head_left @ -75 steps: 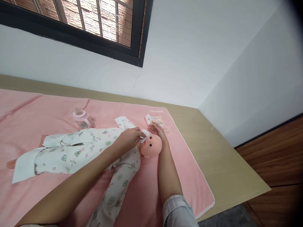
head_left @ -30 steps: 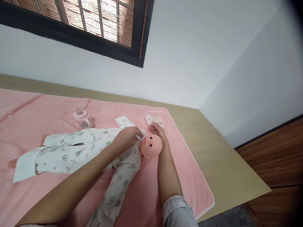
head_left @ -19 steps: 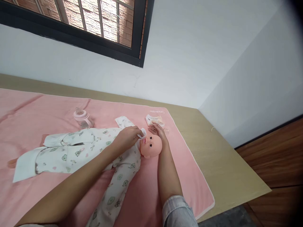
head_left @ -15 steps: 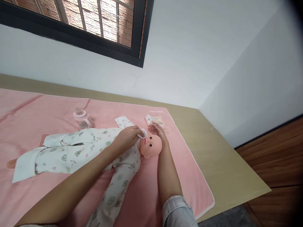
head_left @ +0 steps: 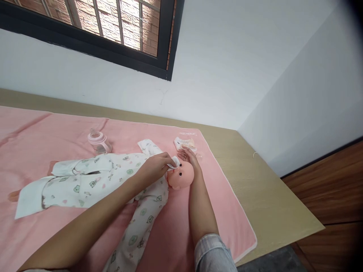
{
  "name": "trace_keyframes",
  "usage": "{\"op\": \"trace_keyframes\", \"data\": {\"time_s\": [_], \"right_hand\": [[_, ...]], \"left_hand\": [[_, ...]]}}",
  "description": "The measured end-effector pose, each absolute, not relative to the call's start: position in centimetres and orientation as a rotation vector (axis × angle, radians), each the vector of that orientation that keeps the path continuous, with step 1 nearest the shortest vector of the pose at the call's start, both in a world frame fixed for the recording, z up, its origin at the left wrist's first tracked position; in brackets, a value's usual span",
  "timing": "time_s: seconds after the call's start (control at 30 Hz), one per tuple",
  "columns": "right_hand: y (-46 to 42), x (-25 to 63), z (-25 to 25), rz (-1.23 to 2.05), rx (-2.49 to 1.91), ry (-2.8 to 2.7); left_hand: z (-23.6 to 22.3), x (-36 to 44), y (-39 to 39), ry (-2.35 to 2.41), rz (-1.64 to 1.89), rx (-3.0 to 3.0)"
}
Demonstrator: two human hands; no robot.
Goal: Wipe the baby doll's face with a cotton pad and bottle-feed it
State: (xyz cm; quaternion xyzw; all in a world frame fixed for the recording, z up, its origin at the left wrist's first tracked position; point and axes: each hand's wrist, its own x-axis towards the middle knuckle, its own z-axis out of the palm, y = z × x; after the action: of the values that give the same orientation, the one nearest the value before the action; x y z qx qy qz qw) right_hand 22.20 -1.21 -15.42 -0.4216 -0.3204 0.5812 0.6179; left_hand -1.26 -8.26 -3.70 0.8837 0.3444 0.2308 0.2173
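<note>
A baby doll (head_left: 181, 177) in a white patterned sleepsuit (head_left: 99, 181) lies on its back, its bald head to the right. My left hand (head_left: 155, 166) is closed on a white wipe (head_left: 174, 162), which rests against the doll's face near the mouth and cheek. Beside the far side of the head, my right hand (head_left: 188, 156) lies with fingers extended and slightly curved, the wrist alongside the crown. Just beyond its fingertips is a small white and orange wipes packet (head_left: 184, 142).
A pink blanket (head_left: 221, 211) covers much of the wooden surface (head_left: 263, 189). Past the doll's body stands a pink-topped baby bottle (head_left: 99, 141). A small clear item (head_left: 199, 155) lies right of my right hand. The wall and window frame (head_left: 167, 56) rise behind.
My left hand has shifted slightly right with the wipe, from beside the doll's mouth up toward its eye. The right hand and the doll have stayed in place.
</note>
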Motion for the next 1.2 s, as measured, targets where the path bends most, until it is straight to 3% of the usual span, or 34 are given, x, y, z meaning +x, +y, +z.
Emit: {"op": "trace_keyframes", "data": {"time_s": [0.47,0.73,1.0,1.2], "right_hand": [[-1.6,21.9,-14.9,1.32,-0.987,-0.749],[-3.5,21.8,-10.6,1.206,-0.956,-0.91],[-7.5,17.7,-2.5,0.917,-0.916,-1.648],[-9.2,14.0,-1.2,0.733,-1.09,-1.998]], "left_hand": [[-4.1,-1.3,-7.9,0.982,0.651,2.487],[-2.5,-3.3,-6.9,1.019,0.837,2.443],[-1.7,-5.9,-5.0,1.249,0.905,2.498],[-1.7,-6.5,-4.8,1.213,0.863,2.529]]}}
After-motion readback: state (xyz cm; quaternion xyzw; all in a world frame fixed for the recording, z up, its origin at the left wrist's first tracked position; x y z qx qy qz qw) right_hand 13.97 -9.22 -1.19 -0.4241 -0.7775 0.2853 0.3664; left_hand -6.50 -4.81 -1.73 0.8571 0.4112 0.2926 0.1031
